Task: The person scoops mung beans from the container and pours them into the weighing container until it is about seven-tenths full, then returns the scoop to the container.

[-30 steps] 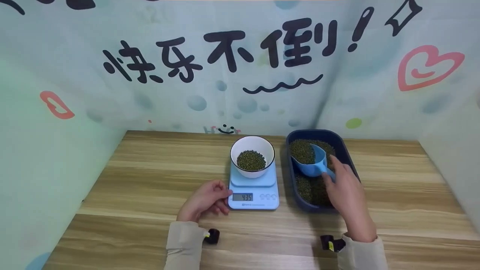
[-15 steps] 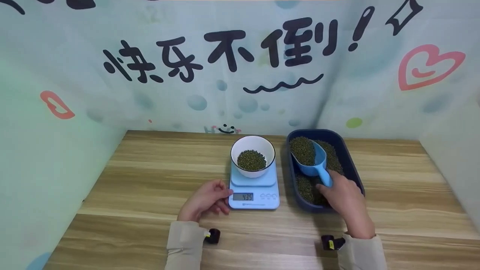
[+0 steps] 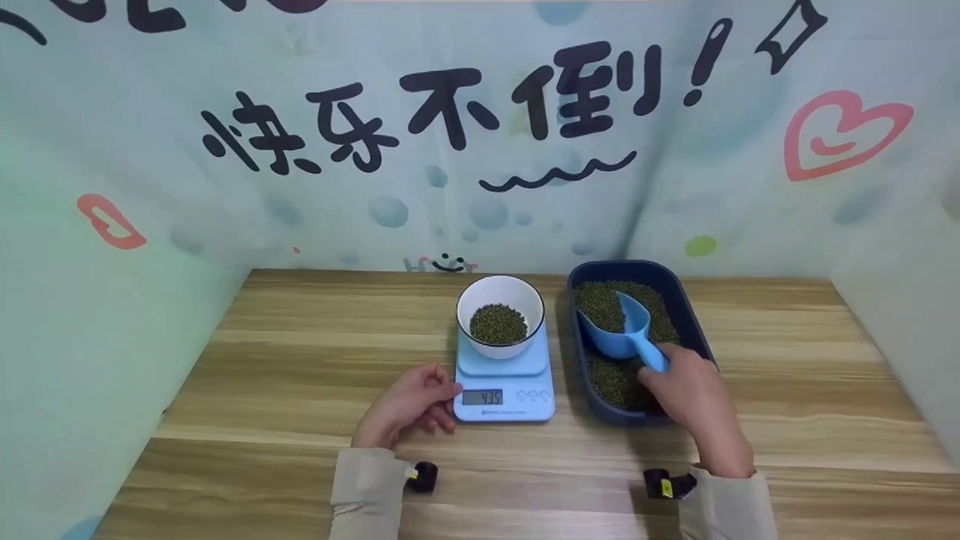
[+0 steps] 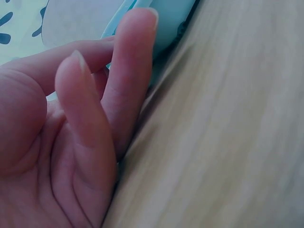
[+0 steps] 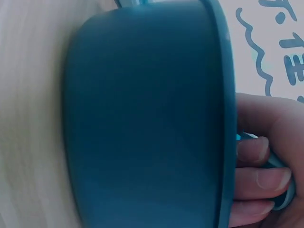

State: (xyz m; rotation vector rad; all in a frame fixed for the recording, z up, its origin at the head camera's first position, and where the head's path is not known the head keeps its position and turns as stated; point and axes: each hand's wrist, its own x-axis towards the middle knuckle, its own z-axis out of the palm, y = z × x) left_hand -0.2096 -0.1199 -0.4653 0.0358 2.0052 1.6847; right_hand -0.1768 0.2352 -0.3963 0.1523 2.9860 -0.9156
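Observation:
My right hand grips the handle of a blue scoop, which is heaped with small green beans like mung beans. The scoop lies in a dark blue tub of the same beans. In the right wrist view the fingers curl round the handle behind the tub's wall. Left of the tub, a white dark-rimmed bowl holding some beans stands on a light blue kitchen scale. My left hand, fingers loosely bent, touches the scale's left edge near its display.
All this stands on a wood-grain table. A printed cloth backdrop with dark characters rises behind it, and pale panels flank the sides. A black wrist camera sits at my left sleeve and another at my right.
My right hand has shifted down along the scoop's handle toward its end. The scoop stays in the tub. My left hand keeps its place at the scale, and the head view has tilted slightly.

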